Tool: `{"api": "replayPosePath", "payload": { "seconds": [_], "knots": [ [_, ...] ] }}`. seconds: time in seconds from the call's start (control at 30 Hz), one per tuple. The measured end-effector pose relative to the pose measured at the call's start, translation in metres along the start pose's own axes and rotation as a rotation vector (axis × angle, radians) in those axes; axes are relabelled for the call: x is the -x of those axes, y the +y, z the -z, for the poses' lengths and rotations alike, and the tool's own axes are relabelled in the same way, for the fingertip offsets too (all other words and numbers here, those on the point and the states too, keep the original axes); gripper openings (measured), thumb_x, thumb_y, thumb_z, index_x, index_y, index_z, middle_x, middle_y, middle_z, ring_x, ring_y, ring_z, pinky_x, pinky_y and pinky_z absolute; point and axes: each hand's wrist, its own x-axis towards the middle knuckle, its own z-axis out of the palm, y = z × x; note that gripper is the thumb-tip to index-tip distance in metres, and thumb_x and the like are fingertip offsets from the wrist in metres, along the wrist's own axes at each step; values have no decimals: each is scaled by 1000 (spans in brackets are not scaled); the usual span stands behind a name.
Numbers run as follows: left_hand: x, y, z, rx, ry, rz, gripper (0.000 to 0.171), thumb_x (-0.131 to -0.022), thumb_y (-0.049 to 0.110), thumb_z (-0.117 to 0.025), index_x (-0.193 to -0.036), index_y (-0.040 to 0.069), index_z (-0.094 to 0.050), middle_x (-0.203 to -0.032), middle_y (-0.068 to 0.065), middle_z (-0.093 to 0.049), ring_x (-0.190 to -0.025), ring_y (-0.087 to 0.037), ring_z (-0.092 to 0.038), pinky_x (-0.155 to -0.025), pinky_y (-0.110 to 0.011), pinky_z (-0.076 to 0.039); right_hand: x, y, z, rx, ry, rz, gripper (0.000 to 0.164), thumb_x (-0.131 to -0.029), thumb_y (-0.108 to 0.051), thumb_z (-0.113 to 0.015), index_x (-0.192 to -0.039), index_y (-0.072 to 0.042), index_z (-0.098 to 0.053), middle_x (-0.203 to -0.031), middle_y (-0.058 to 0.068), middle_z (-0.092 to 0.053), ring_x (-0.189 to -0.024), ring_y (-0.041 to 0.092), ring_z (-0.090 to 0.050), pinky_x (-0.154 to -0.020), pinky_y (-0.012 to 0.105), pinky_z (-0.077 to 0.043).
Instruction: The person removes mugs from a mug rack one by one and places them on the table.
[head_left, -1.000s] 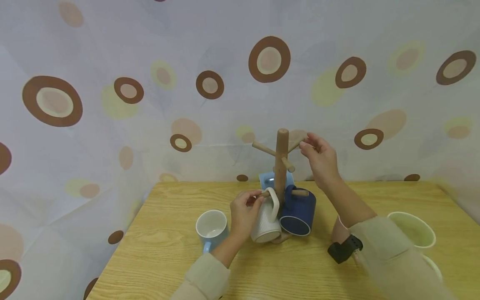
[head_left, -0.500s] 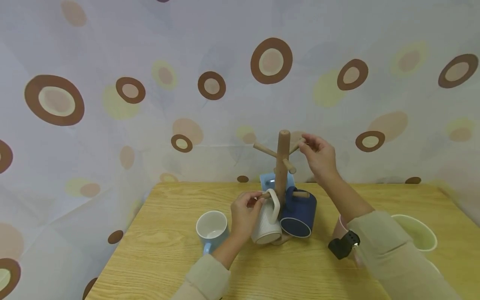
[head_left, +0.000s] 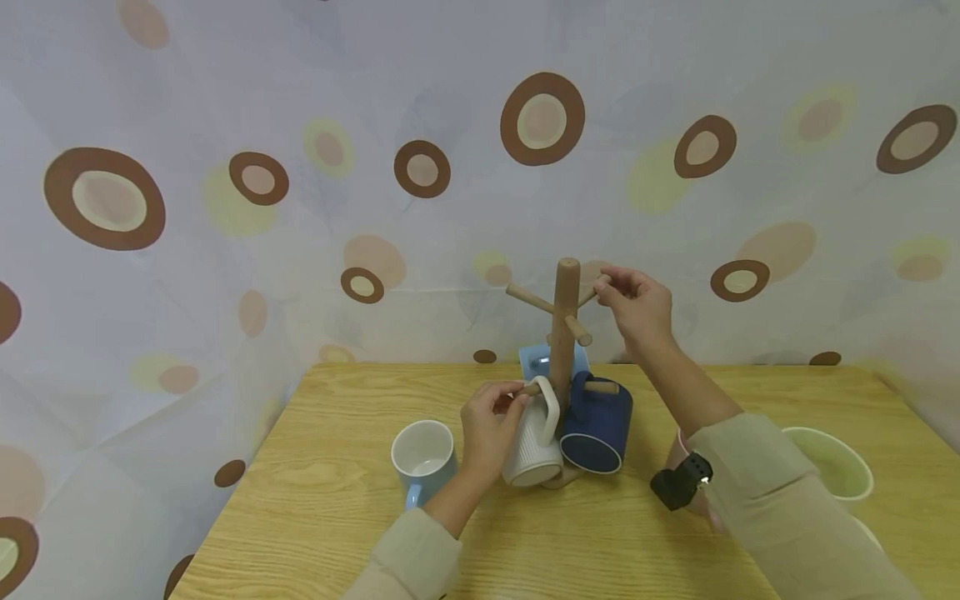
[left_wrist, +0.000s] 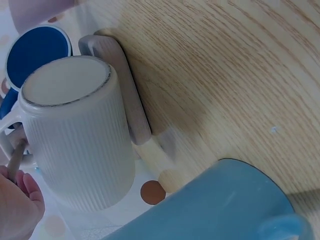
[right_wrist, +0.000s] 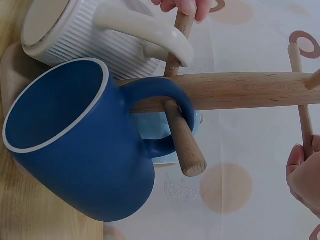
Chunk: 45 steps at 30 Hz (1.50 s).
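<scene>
Two bare hands at a brown wooden mug stand with a round upright post (head_left: 566, 342) and round side pegs. The left hand (head_left: 487, 427) pinches the end of a lower wooden peg (head_left: 531, 389) between thumb and fingers, the gap between them narrow. The right hand (head_left: 643, 315), higher and on the far side of the post, has its thumb and fingertips closed on the tip of an upper wooden peg (head_left: 588, 295); the right wrist view shows the same grip.

A white ribbed mug (head_left: 534, 454) hangs by its handle on the peg that the left hand holds, just beside the fingers, its base turned toward the viewer. Next to it, below the right hand and apart from it, a dark blue mug (head_left: 611, 417) with a white rim hangs by its handle on a neighbouring lower peg, its mouth facing forward and down. A light blue object (head_left: 534, 358) shows partly behind the post.

On the yellowish wood-grain table (head_left: 315, 500), a light blue mug with a white interior (head_left: 423, 454) stands upright near the left forearm. Beside the right forearm are a pink vessel (head_left: 677, 454), partly hidden, and a pale green round vessel (head_left: 832, 460). A black device (head_left: 678, 483) is worn at the right wrist.
</scene>
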Motion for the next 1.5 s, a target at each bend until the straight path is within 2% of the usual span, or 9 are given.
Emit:
{"api": "replayPosePath", "payload": {
  "seconds": [0.13, 0.27, 0.43, 0.53, 0.7, 1.0, 1.23, 1.37, 1.5],
  "knots": [
    [0, 4, 0, 1, 12, 16, 14, -77, 2, -67, -90, -2, -67, -86, -14, -67, -72, -22, -63, -64, -19, -53, 0, -1, 0, -16, -4, -6, 10, -85, -11, -60, -88, -20, -58, -77, -12, -57, -73, 2, -54, -67, 8, -48],
    [1, 9, 0, -53, 46, 62, 22, -74, 3, -69, -95, -3, -65, -90, -15, -65, -76, -25, -62, -67, -26, -53, 0, -2, 0, 5, -6, 5, 10, -85, -12, -60, -87, -21, -57, -78, -13, -57, -73, 1, -54, -67, 8, -48],
    [7, 12, 0, -139, 85, 160, 37, -73, 11, -71, -106, 1, -60, -104, -15, -58, -93, -27, -55, -81, -37, -48, -1, -2, 0, 23, -3, 4, 10, -85, -11, -60, -93, -17, -59, -76, -15, -57, -72, 0, -54, -66, 7, -47],
    [10, 13, -1, -153, 96, 187, 43, -72, 12, -71, -111, 0, -56, -111, -16, -53, -103, -29, -51, -89, -43, -44, -3, -2, -1, 36, -6, 1, 17, -86, -11, -60, -102, -10, -59, -77, -15, -55, -73, 0, -54, -67, 7, -48],
    [16, 11, -4, -180, 76, 262, 59, -70, 16, -72, -121, 1, -45, -124, -18, -43, -115, -32, -42, -97, -48, -38, -3, -2, -1, 39, -19, 5, 22, -86, -11, -59, -107, -6, -59, -80, -13, -55, -74, -1, -54, -68, 7, -48],
    [23, 2, -10, -198, 28, 478, 82, -68, 28, -75, -131, 1, -30, -127, -26, -35, -116, -43, -34, -93, -54, -36, -3, -1, 0, 53, -16, 16, 12, -86, -11, -60, -98, -14, -60, -78, -15, -55, -72, -2, -55, -66, 7, -48],
    [19, -4, -15, -152, 29, 732, 95, -67, 41, -74, -136, 0, -22, -126, -30, -35, -115, -44, -38, -94, -55, -36, -3, -1, 1, 57, -17, 24, 11, -85, -10, -60, -89, -20, -57, -77, -15, -55, -71, -3, -54, -65, 8, -48],
    [18, -3, -16, -113, 9, 816, 100, -67, 45, -73, -136, -3, -19, -125, -32, -35, -112, -43, -42, -95, -54, -37, -3, -1, 2, 45, -17, 24, 10, -85, -10, -60, -93, -16, -59, -76, -15, -56, -71, -2, -55, -65, 8, -48],
    [16, -1, -17, -71, -14, 868, 101, -67, 48, -72, -133, -6, -19, -124, -33, -35, -109, -42, -44, -94, -53, -38, -2, 0, 3, 49, -19, 38, 20, -85, -11, -60, -105, -6, -60, -76, -16, -57, -71, -2, -55, -65, 8, -48]
  ]
}}
